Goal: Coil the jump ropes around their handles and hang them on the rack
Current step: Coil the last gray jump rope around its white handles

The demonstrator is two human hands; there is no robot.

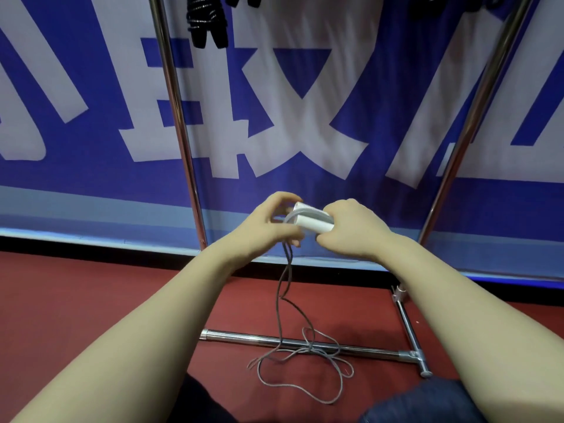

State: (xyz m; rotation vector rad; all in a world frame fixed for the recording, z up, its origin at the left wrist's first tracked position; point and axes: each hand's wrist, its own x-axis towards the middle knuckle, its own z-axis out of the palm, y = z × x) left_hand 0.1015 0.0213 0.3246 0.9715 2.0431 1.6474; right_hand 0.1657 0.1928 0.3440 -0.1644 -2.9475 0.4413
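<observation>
White jump-rope handles [311, 222] are held level in front of me, with a few turns of grey rope [302, 358] wound round them. My right hand [351, 230] grips the handles' right end. My left hand [271, 224] pinches the rope beside the handles' left end. From there the rope hangs down and lies in loose loops on the red floor over the rack's base bar. Coiled black jump ropes [207, 22] hang from the rack at the top of the view.
The chrome rack has two uprights [180, 129] [476, 117] and a floor bar [305, 343] with a side leg [409, 328]. Behind it stretches a blue banner [290, 117] with white characters. My knees show at the bottom edge.
</observation>
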